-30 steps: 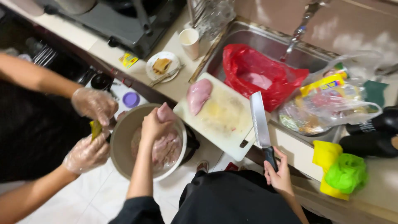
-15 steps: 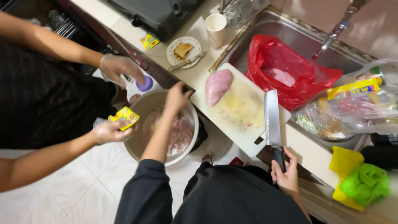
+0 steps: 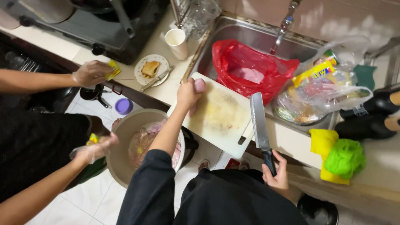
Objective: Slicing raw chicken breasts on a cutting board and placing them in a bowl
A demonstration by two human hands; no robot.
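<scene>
My left hand [image 3: 188, 94] reaches across to the near-left corner of a white cutting board [image 3: 223, 125] and closes on a pink piece of raw meat [image 3: 200, 85]; most of the piece is hidden under my fingers. My right hand [image 3: 277, 176] grips the black handle of a cleaver [image 3: 258, 121], whose blade lies flat over the board's right edge. Below my left arm stands a large beige bowl [image 3: 121, 137] with raw meat [image 3: 141, 143] in it.
Another person's gloved hands are at the left: one [image 3: 89, 73] holds a yellow packet at the counter, the other [image 3: 94, 148] is at the bowl's rim. A red bag [image 3: 250, 68] fills the sink. Nearby are a cup [image 3: 176, 42], a plate [image 3: 151, 69], clear bags [image 3: 321, 93] and green and yellow cloths [image 3: 339, 159].
My left hand has left the bowl and come up onto the meat on the board. The other person's upper hand moved to the counter. My right hand still holds the cleaver.
</scene>
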